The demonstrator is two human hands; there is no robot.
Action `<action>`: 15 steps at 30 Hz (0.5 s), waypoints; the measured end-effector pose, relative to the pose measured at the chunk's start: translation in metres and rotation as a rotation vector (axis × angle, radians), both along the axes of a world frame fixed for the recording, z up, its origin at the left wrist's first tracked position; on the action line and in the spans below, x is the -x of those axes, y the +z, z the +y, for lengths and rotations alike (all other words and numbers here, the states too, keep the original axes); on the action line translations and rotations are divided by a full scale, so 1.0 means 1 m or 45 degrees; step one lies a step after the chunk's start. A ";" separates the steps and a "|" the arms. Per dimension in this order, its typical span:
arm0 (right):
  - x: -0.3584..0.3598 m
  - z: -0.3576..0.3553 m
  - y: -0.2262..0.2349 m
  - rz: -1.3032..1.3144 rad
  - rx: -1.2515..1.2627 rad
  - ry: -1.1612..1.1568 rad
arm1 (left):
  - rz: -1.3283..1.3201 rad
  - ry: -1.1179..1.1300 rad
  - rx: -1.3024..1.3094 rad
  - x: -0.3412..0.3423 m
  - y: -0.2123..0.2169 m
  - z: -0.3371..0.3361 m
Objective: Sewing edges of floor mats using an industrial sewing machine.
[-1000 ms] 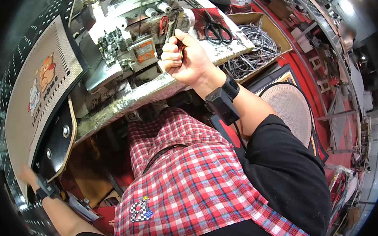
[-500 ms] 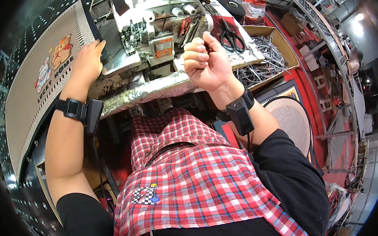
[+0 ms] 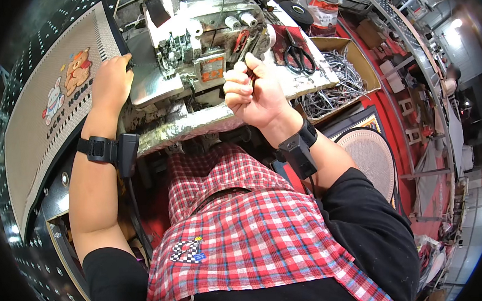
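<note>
A beige mat (image 3: 34, 108) with a cartoon rabbit and bear and a dark edge hangs along the left side. My left hand (image 3: 111, 85) is closed over its far right edge, fingertips curled at the dark border. Just right of it stands a sewing machine (image 3: 210, 68) with a bright metal work plate (image 3: 157, 89). In front of the machine, my right hand (image 3: 257, 97) makes a closed fist, palm side up. Something small and dark shows between its fingers, too hidden to name. Black-handled scissors (image 3: 298, 58) lie to the right of that fist.
A cardboard box (image 3: 371, 68) of tangled grey strips (image 3: 338, 75) stands at the table's right end. White spools (image 3: 232, 22) and a red-handled tool (image 3: 240, 41) sit on the machine. A round woven mat (image 3: 369, 159) leans lower right. A perforated dark surface (image 3: 33, 273) lies left.
My right fist has moved left and a little nearer to me, turning slightly. My left hand keeps its place at the mat's edge. The view has shifted slightly.
</note>
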State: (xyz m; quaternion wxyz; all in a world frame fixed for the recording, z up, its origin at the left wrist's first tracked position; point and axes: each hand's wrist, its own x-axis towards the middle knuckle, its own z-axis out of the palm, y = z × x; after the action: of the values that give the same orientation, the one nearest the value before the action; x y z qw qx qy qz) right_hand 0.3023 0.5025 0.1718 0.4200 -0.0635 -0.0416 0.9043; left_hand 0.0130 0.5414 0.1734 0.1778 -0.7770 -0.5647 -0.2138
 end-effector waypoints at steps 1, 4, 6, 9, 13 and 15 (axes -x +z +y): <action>0.003 0.002 -0.002 -0.037 -0.053 0.025 | -0.026 -0.001 0.020 0.000 0.002 -0.002; 0.015 -0.005 0.003 -0.391 -0.200 0.038 | -0.087 0.014 -0.023 0.001 0.005 -0.007; 0.023 -0.008 0.004 -0.495 -0.241 0.084 | -0.158 0.013 -0.053 0.002 0.008 -0.007; 0.041 -0.007 -0.004 -0.734 -0.318 0.125 | -0.243 -0.038 -0.045 0.001 0.012 -0.012; 0.071 0.001 -0.003 -0.958 -0.505 0.168 | -0.205 -0.083 -0.012 0.002 0.014 -0.017; 0.088 0.007 0.000 -1.051 -0.547 0.175 | -0.210 -0.105 -0.007 0.000 0.016 -0.018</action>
State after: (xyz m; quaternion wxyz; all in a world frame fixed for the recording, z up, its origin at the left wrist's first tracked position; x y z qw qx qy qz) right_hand 0.2145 0.5094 0.1715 0.3110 -0.3265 -0.3957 0.8001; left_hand 0.0130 0.5231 0.1889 0.1239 -0.7788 -0.5445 -0.2859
